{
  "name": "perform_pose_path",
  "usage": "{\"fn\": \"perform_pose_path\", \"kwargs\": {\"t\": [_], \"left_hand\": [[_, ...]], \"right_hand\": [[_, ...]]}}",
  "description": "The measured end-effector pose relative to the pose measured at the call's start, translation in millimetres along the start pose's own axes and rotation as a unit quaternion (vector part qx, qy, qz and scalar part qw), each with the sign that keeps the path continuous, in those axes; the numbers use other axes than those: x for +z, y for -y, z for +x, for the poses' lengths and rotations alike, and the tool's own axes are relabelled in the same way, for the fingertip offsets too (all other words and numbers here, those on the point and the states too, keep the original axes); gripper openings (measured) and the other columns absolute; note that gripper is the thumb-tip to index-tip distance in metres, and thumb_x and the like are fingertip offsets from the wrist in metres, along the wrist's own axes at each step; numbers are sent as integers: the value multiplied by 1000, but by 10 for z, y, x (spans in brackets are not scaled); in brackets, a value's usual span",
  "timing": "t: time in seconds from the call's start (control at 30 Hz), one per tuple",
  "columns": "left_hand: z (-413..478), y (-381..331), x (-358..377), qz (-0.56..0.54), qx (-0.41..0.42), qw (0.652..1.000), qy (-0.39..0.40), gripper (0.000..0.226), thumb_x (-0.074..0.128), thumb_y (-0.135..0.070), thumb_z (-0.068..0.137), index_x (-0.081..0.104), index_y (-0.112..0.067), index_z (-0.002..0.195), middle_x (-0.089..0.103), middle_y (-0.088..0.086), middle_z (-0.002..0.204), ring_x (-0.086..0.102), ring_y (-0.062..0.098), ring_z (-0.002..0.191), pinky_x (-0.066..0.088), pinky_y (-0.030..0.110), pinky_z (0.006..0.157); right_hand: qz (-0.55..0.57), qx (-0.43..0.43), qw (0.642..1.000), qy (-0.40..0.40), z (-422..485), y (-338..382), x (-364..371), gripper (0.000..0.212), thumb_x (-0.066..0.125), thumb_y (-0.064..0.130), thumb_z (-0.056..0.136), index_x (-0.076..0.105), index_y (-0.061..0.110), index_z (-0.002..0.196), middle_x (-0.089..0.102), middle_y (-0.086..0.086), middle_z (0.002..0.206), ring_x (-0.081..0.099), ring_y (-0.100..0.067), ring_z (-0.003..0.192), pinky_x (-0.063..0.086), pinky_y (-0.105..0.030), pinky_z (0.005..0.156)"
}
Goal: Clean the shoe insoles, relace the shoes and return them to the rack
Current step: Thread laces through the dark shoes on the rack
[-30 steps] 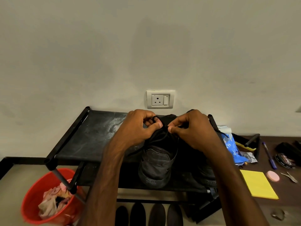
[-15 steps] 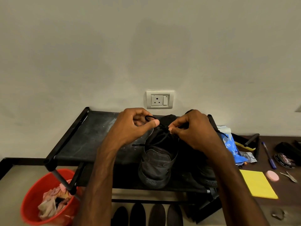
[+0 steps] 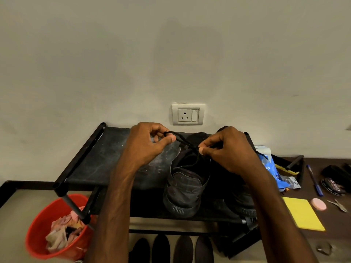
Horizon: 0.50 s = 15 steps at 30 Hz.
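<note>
Slippage looms: your left hand (image 3: pixel 146 147) and right hand (image 3: pixel 228 154) each pinch the lace (image 3: pixel 182 141) over the mid-frame shoe (image 3: pixel 185 188), so uneven tugging could free it.

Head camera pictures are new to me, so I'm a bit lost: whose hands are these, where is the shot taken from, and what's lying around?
There is no machine here. A person wears one camera on the head, looking forward and down, so you see their own arms from above. The left hand and the right hand each pinch a black lace above a dark shoe. The shoe stands on the top shelf of a black rack against the wall. A second dark shoe sits beside it, partly hidden by the right arm. Left of the rack, a red bucket holds rags. On the brown surface to the right lie a yellow pad, a blue pen and a pink oval.
</note>
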<state>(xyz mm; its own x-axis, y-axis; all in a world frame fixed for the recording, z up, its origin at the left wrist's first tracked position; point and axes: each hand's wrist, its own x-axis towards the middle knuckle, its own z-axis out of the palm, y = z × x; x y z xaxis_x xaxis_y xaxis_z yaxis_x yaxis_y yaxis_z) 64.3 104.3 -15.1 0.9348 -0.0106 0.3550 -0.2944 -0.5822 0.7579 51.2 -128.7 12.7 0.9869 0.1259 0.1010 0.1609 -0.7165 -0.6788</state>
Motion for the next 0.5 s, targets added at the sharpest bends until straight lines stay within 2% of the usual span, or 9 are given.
{"fn": "perform_pose_path", "kwargs": {"t": [0.1, 0.17, 0.23, 0.33, 0.43, 0.5], "left_hand": [[11, 24, -11, 9, -5, 1000, -8, 14, 82, -35, 83, 77, -24, 89, 70, -13, 75, 62, -1, 71, 48, 7, 65], [22, 28, 14, -10, -17, 1000, 3, 15, 82, -34, 83, 76, -22, 91, 71, -10, 79, 65, 3, 74, 53, 11, 65], [24, 18, 36, -78, -48, 995, 49, 19, 82, -32, 84, 76, -19, 97, 73, -4, 82, 68, 9, 72, 57, 22, 60], [-4, 10, 68, -106, -53, 988, 102, 21, 81, -29, 84, 76, -17, 101, 76, -3, 87, 67, 8, 64, 55, 23, 58], [0, 11, 85, -97, -41, 992, 72, 18, 82, -27, 84, 78, -18, 99, 75, -5, 82, 67, 7, 65, 55, 23, 59], [9, 22, 85, -85, -32, 994, 53, 14, 83, -26, 83, 79, -20, 95, 74, -8, 81, 68, 9, 70, 59, 28, 60]], "right_hand": [[2, 3, 1000, 2, 7, 0, 4, 6, 81, 23, 87, 81, 28, 85, 71, 19, 78, 67, -1, 74, 50, -12, 68], [-2, 3, 1000, 1, 12, 0, 8, 6, 81, 23, 87, 81, 29, 84, 71, 19, 78, 67, -1, 73, 50, -12, 67], [-6, 1, 1000, -1, 9, -5, 4, 6, 81, 23, 87, 81, 29, 85, 71, 20, 78, 67, 0, 73, 50, -12, 67], [-9, -5, 1000, -1, 0, -7, 3, 6, 82, 23, 86, 82, 29, 85, 70, 21, 76, 67, 2, 72, 48, -10, 66], [-10, -9, 1000, -4, 7, -8, 2, 6, 82, 23, 86, 82, 29, 85, 71, 20, 76, 66, 4, 71, 47, -9, 65], [-8, -10, 1000, -3, 13, -20, 1, 6, 81, 22, 87, 82, 28, 86, 71, 20, 77, 66, 4, 71, 47, -9, 64]]}}
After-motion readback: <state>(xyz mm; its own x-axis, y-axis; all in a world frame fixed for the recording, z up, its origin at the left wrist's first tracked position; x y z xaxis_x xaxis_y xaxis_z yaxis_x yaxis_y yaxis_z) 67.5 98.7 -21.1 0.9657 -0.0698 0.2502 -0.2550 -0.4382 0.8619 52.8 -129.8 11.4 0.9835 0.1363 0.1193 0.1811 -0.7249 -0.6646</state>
